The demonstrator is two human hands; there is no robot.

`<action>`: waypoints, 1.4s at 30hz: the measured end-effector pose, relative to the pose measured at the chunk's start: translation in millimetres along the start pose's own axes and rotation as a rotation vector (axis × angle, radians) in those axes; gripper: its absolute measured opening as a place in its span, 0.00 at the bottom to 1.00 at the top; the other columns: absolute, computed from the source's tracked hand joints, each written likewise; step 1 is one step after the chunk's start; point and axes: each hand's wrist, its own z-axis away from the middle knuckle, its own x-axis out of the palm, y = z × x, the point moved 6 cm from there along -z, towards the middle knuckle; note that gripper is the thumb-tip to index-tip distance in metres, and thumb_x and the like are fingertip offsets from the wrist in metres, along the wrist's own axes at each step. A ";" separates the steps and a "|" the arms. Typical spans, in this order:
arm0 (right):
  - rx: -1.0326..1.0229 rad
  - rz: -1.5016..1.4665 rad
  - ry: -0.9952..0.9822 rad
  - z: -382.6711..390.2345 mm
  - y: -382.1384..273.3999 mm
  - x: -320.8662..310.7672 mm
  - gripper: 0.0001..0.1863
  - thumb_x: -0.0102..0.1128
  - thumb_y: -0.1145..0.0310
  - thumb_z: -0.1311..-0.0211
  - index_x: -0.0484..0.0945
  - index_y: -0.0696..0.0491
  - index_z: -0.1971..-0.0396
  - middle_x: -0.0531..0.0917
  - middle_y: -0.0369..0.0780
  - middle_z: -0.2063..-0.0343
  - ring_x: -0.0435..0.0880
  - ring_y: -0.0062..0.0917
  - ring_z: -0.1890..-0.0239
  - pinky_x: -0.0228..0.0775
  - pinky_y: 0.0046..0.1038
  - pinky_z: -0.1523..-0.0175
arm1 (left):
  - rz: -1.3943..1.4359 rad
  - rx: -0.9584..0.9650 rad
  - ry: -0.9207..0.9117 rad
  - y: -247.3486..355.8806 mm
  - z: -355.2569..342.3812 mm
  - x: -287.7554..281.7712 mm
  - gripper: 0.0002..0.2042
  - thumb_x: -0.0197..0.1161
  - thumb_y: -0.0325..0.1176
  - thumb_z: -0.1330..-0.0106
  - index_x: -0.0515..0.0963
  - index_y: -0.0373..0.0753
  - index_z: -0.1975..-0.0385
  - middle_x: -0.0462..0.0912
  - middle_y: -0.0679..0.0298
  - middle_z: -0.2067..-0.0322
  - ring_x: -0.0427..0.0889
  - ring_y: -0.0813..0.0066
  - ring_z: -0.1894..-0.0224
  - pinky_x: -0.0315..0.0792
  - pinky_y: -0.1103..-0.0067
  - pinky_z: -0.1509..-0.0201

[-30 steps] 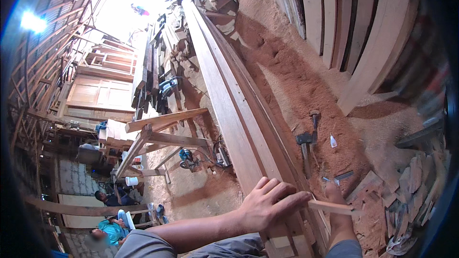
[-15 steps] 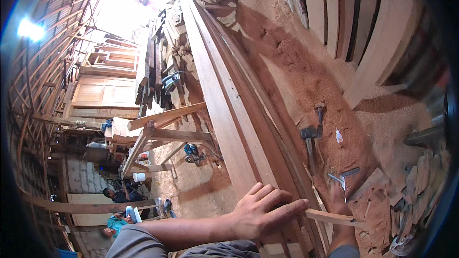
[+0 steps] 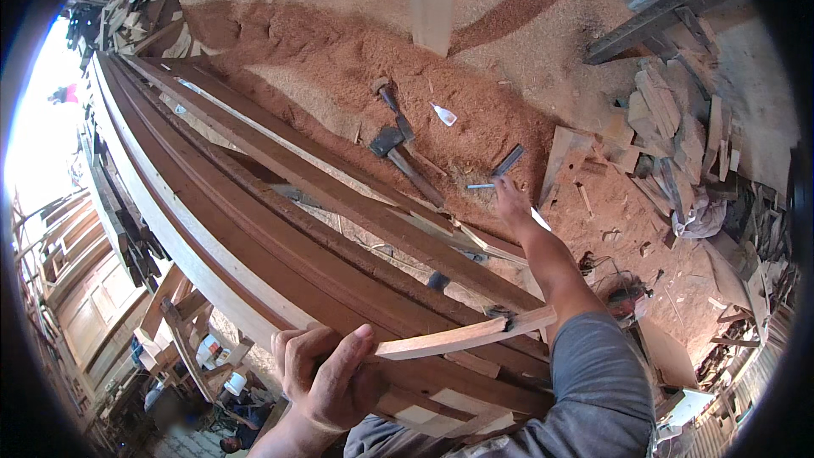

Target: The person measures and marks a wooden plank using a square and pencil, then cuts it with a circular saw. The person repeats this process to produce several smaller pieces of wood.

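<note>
In front of me, my left hand [image 3: 326, 377] is closed around one end of a thin wooden strip [image 3: 449, 340], which crosses above the stacked long boards [image 3: 246, 242]. Its thumb points up along the strip. A dark notch or break shows near the strip's far end, beside my right sleeve. Stretched out beyond the boards, my right hand [image 3: 510, 198] is down at the sawdust-covered ground. Its fingers are closed at the corner of a try square [image 3: 509, 159] with a dark stock and a pale bluish blade. The fingertips are small and partly hidden.
Left of the square lie a black-headed mallet [image 3: 387, 141], a hammer [image 3: 384, 93] and a small white bottle [image 3: 443, 114]. Wood offcuts [image 3: 657, 110] are piled at the right. A pale plank [image 3: 432, 0] stands at the back. At the lower left, a person sits near a white bucket [image 3: 235, 383].
My view has swung to the right, so the scene has turned and shifted left. My left hand stays at the strip, its thumb now raised. The try square lies in the same place.
</note>
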 end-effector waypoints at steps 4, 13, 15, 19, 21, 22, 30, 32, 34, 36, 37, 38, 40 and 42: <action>-0.231 0.172 -0.087 -17.6 -9.8 21.4 0.23 0.55 0.67 0.30 0.75 0.51 0.36 0.79 0.46 0.40 0.83 0.46 0.42 0.75 0.45 0.33 | 0.017 0.015 0.040 1.9 1.4 0.8 0.26 0.81 0.31 0.53 0.88 0.48 0.49 0.78 0.65 0.66 0.75 0.67 0.66 0.68 0.70 0.63; -0.093 0.034 -0.100 -19.9 -6.2 5.6 0.22 0.51 0.62 0.22 0.75 0.51 0.34 0.81 0.51 0.39 0.79 0.50 0.36 0.70 0.48 0.29 | 0.071 0.070 -0.075 4.9 -14.4 -7.3 0.26 0.75 0.36 0.44 0.87 0.46 0.42 0.84 0.68 0.59 0.79 0.71 0.62 0.67 0.71 0.61; -0.159 0.101 -0.122 -18.2 -6.2 18.8 0.22 0.51 0.62 0.23 0.75 0.52 0.34 0.81 0.51 0.39 0.79 0.50 0.36 0.71 0.48 0.30 | 0.065 0.035 -0.118 5.4 -11.6 -7.8 0.20 0.79 0.40 0.44 0.90 0.46 0.50 0.85 0.67 0.60 0.80 0.72 0.63 0.67 0.72 0.61; -0.210 0.170 -0.126 -8.3 7.3 22.8 0.22 0.52 0.64 0.24 0.76 0.53 0.34 0.81 0.52 0.39 0.81 0.51 0.38 0.73 0.49 0.32 | 0.108 -0.015 -0.069 5.4 -10.9 -4.5 0.23 0.77 0.40 0.41 0.88 0.47 0.44 0.85 0.67 0.58 0.80 0.72 0.60 0.68 0.72 0.57; -0.269 0.183 -0.136 0.6 2.8 19.2 0.23 0.52 0.64 0.24 0.76 0.53 0.34 0.82 0.52 0.39 0.81 0.51 0.38 0.74 0.49 0.33 | 0.079 -0.023 -0.066 4.7 2.4 -4.0 0.27 0.78 0.43 0.42 0.86 0.47 0.40 0.85 0.67 0.57 0.81 0.71 0.58 0.69 0.72 0.55; -0.313 0.187 -0.159 7.5 -1.9 19.2 0.23 0.53 0.65 0.24 0.76 0.54 0.34 0.82 0.52 0.39 0.82 0.51 0.39 0.74 0.49 0.34 | 0.070 -0.060 -0.046 6.2 11.1 -7.4 0.28 0.78 0.44 0.43 0.85 0.47 0.40 0.85 0.67 0.57 0.81 0.70 0.58 0.70 0.71 0.55; -0.304 0.085 0.084 49.9 36.7 -99.3 0.23 0.55 0.67 0.26 0.77 0.56 0.34 0.82 0.54 0.38 0.84 0.52 0.41 0.78 0.50 0.38 | 0.051 0.178 0.085 -0.8 -7.9 1.7 0.23 0.78 0.41 0.44 0.86 0.46 0.47 0.84 0.62 0.57 0.83 0.60 0.57 0.73 0.66 0.55; 0.095 -0.298 -0.129 77.1 43.9 -177.1 0.16 0.54 0.67 0.25 0.81 0.58 0.45 0.87 0.58 0.52 0.86 0.52 0.47 0.77 0.52 0.42 | 0.092 0.120 0.190 11.1 -8.9 -7.6 0.18 0.77 0.38 0.45 0.88 0.47 0.52 0.84 0.62 0.61 0.83 0.59 0.59 0.75 0.65 0.57; 0.208 -0.126 -0.101 135.5 -2.5 -296.6 0.18 0.59 0.62 0.24 0.78 0.57 0.43 0.87 0.55 0.55 0.86 0.50 0.49 0.77 0.48 0.44 | 0.087 0.094 0.218 -3.4 8.7 7.2 0.16 0.76 0.32 0.46 0.89 0.46 0.56 0.87 0.61 0.57 0.84 0.58 0.56 0.77 0.65 0.51; 0.203 -0.114 0.035 210.3 -46.4 -414.3 0.19 0.57 0.58 0.22 0.78 0.55 0.43 0.88 0.56 0.55 0.88 0.52 0.51 0.79 0.46 0.47 | 0.107 0.099 0.184 16.0 3.5 -13.8 0.13 0.74 0.29 0.38 0.89 0.43 0.54 0.87 0.54 0.54 0.84 0.52 0.49 0.77 0.62 0.44; 0.265 -0.129 0.106 261.1 -39.5 -455.8 0.19 0.58 0.57 0.22 0.78 0.54 0.42 0.88 0.55 0.55 0.88 0.51 0.50 0.78 0.45 0.47 | 0.113 0.075 0.219 21.7 7.2 -17.8 0.12 0.73 0.29 0.35 0.88 0.41 0.53 0.85 0.50 0.53 0.83 0.49 0.48 0.76 0.61 0.42; 0.327 -0.145 0.183 309.4 -34.2 -486.0 0.19 0.59 0.57 0.22 0.79 0.54 0.41 0.88 0.54 0.55 0.88 0.50 0.50 0.78 0.44 0.46 | 0.116 0.112 0.227 19.0 7.6 -12.2 0.13 0.74 0.29 0.35 0.88 0.42 0.51 0.83 0.51 0.52 0.81 0.49 0.47 0.75 0.60 0.42; 0.429 -0.195 0.370 399.0 -38.9 -529.8 0.20 0.60 0.56 0.22 0.79 0.52 0.40 0.88 0.53 0.55 0.88 0.49 0.50 0.78 0.42 0.46 | 0.029 0.254 0.303 22.4 9.6 -17.3 0.15 0.76 0.32 0.37 0.89 0.46 0.50 0.81 0.59 0.54 0.80 0.56 0.51 0.75 0.61 0.46; 0.584 -0.217 0.598 502.6 -48.7 -559.3 0.20 0.60 0.56 0.22 0.80 0.51 0.40 0.89 0.52 0.55 0.88 0.49 0.49 0.78 0.42 0.45 | 0.014 0.344 0.271 29.8 8.1 -22.9 0.16 0.77 0.33 0.37 0.90 0.45 0.50 0.81 0.60 0.55 0.80 0.56 0.52 0.74 0.61 0.46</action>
